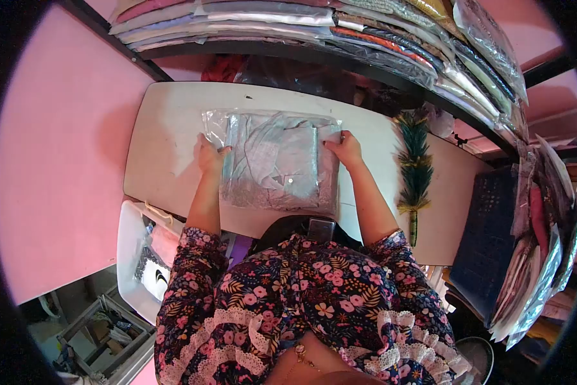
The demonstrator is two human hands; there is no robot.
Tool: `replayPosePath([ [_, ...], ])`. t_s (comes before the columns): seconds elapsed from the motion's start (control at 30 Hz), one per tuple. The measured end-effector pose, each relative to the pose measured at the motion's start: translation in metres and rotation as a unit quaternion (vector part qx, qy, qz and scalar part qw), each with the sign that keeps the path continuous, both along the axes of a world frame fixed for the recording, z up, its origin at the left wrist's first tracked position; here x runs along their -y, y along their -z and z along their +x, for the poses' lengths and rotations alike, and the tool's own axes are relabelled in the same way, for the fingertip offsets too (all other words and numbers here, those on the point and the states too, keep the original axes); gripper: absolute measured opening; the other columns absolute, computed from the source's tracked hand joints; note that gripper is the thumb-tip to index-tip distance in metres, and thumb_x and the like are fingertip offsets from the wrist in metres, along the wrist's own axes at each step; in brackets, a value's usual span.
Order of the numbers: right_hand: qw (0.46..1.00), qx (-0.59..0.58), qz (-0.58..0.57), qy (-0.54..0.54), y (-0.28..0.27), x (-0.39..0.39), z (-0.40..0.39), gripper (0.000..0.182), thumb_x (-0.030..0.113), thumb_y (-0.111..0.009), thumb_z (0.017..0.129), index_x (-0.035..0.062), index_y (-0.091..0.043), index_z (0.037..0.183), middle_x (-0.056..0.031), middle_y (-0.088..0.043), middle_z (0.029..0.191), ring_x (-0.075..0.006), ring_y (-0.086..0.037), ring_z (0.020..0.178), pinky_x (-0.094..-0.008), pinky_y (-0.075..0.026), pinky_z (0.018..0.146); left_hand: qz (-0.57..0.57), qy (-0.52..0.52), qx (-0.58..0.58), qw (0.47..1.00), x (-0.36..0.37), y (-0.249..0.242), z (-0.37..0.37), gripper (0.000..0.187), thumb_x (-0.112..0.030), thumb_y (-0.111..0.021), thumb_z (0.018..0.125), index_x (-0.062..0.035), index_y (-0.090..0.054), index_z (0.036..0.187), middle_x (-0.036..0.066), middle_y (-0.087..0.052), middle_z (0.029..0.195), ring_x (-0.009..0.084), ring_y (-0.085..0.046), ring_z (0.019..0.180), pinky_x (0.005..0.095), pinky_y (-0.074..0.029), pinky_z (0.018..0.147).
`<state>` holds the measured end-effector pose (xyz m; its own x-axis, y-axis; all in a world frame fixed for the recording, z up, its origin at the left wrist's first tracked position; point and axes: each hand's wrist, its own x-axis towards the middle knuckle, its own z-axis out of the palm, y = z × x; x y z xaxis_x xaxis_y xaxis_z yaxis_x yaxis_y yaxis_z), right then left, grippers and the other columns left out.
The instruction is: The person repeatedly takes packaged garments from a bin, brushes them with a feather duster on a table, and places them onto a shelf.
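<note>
A folded grey garment in a clear plastic bag (pixel 275 160) lies flat on the white table (pixel 166 154). At the bag's left edge is my left hand (pixel 212 155), with its thumb on top of the plastic and its fingers at the side. My right hand (pixel 345 151) pinches the bag's right edge near the upper corner. The clear plastic reaches past the garment at the upper left. A small white round spot shows on the lower part of the garment.
Bagged folded garments fill a shelf (pixel 288 25) beyond the table. A green tinsel-like bundle (pixel 415 167) lies to the right. A white bin (pixel 129 256) holds items at lower left. A blue crate (pixel 484 237) and more bagged garments (pixel 535 256) stand at right.
</note>
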<state>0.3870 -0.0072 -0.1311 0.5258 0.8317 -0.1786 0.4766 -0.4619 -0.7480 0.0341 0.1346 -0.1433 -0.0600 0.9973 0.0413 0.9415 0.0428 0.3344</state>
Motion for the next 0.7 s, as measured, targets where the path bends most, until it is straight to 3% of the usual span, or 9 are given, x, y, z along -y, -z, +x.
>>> replayPosePath([
  [0.07, 1.0, -0.022, -0.008, -0.004, -0.008, -0.006, -0.001, 0.053, 0.024, -0.077, 0.064, -0.0044, -0.056, 0.103, -0.0197, -0.065, 0.09, -0.0292, -0.064, 0.083, -0.035, -0.051, 0.073, -0.079, 0.027, 0.048, 0.995, -0.005, -0.01, -0.001, 0.074, -0.031, -0.08, 0.064, -0.0004, -0.047, 0.123, 0.015, -0.062, 0.101, 0.0306, -0.06, 0.089, 0.0354, -0.047, 0.078],
  [0.13, 0.999, -0.044, -0.015, -0.009, 0.0, -0.007, 0.0, 0.05, 0.019, -0.077, 0.063, -0.0038, -0.056, 0.102, -0.0176, -0.065, 0.089, -0.0274, -0.064, 0.082, -0.0344, -0.051, 0.072, -0.117, 0.075, 0.093, 0.986, -0.015, -0.004, -0.005, 0.061, -0.024, -0.078, 0.067, 0.0007, -0.052, 0.116, 0.012, -0.064, 0.093, 0.0256, -0.061, 0.083, 0.0334, -0.048, 0.075],
  [0.17, 0.984, -0.167, 0.053, 0.016, 0.006, -0.006, 0.001, 0.044, 0.014, -0.076, 0.065, -0.0031, -0.056, 0.1, -0.0144, -0.065, 0.088, -0.0243, -0.064, 0.081, -0.0331, -0.05, 0.071, -0.152, 0.121, 0.141, 0.971, -0.017, -0.001, -0.006, 0.047, -0.018, -0.077, 0.07, 0.0017, -0.057, 0.108, 0.009, -0.065, 0.084, 0.0207, -0.062, 0.077, 0.0314, -0.048, 0.072],
  [0.2, 0.949, -0.287, 0.122, 0.043, 0.01, -0.005, 0.003, 0.039, 0.008, -0.074, 0.066, -0.0024, -0.056, 0.098, -0.0111, -0.065, 0.087, -0.0212, -0.063, 0.08, -0.0318, -0.05, 0.071, -0.153, 0.124, 0.139, 0.971, -0.017, -0.004, -0.004, 0.047, -0.018, -0.077, 0.07, 0.0017, -0.057, 0.108, 0.009, -0.065, 0.084, 0.0207, -0.062, 0.077, 0.0314, -0.048, 0.072],
  [0.3, 0.917, -0.325, 0.222, 0.066, -0.041, 0.0, 0.012, 0.032, 0.0, -0.07, 0.07, -0.0006, -0.056, 0.099, -0.0078, -0.065, 0.09, -0.0166, -0.061, 0.082, -0.0295, -0.049, 0.072, -0.128, 0.088, 0.414, 0.897, -0.006, -0.042, 0.01, 0.023, -0.01, -0.07, 0.076, 0.0029, -0.063, 0.093, 0.008, -0.067, 0.088, 0.015, -0.062, 0.079, 0.0277, -0.048, 0.07],
  [0.47, 0.935, -0.183, 0.302, 0.02, -0.115, 0.032, 0.052, 0.023, -0.005, -0.066, 0.073, 0.0007, -0.059, 0.095, -0.0062, -0.065, 0.092, -0.012, -0.059, 0.085, -0.0269, -0.047, 0.077, 0.028, 0.124, 0.544, 0.829, 0.032, -0.147, 0.036, 0.01, -0.001, -0.066, 0.075, -0.0019, -0.065, 0.085, 0.004, -0.065, 0.088, 0.0132, -0.059, 0.08, 0.0309, -0.045, 0.081],
  [0.5, 0.927, -0.187, 0.324, 0.02, -0.132, 0.048, 0.052, 0.019, -0.005, -0.066, 0.072, 0.0009, -0.06, 0.09, -0.0062, -0.065, 0.092, -0.0128, -0.059, 0.086, -0.0269, -0.046, 0.078, 0.027, 0.124, 0.545, 0.829, 0.031, -0.151, 0.032, 0.01, -0.001, -0.066, 0.075, -0.0019, -0.065, 0.085, 0.004, -0.065, 0.088, 0.0132, -0.059, 0.08, 0.0309, -0.045, 0.081],
  [0.57, 0.931, -0.018, 0.362, -0.053, -0.135, 0.079, 0.057, 0.021, -0.008, -0.064, 0.068, 0.0029, -0.061, 0.085, -0.0079, -0.066, 0.09, -0.0194, -0.06, 0.089, -0.0304, -0.046, 0.082, 0.144, 0.474, 0.393, 0.775, 0.025, -0.155, 0.017, 0.022, 0.0, -0.069, 0.066, -0.0061, -0.065, 0.087, 0.005, -0.065, 0.088, 0.0195, -0.058, 0.091, 0.0383, -0.035, 0.097],
  [0.7, 0.949, 0.127, 0.268, -0.105, -0.076, 0.136, 0.049, 0.043, -0.014, -0.053, 0.059, 0.0056, -0.062, 0.096, -0.0109, -0.062, 0.102, -0.0309, -0.05, 0.11, -0.041, -0.04, 0.094, 0.083, 0.445, 0.224, 0.863, 0.06, -0.083, -0.003, 0.034, 0.003, -0.065, 0.06, -0.0129, -0.067, 0.09, 0.005, -0.064, 0.099, 0.0259, -0.052, 0.108, 0.045, -0.02, 0.106],
])
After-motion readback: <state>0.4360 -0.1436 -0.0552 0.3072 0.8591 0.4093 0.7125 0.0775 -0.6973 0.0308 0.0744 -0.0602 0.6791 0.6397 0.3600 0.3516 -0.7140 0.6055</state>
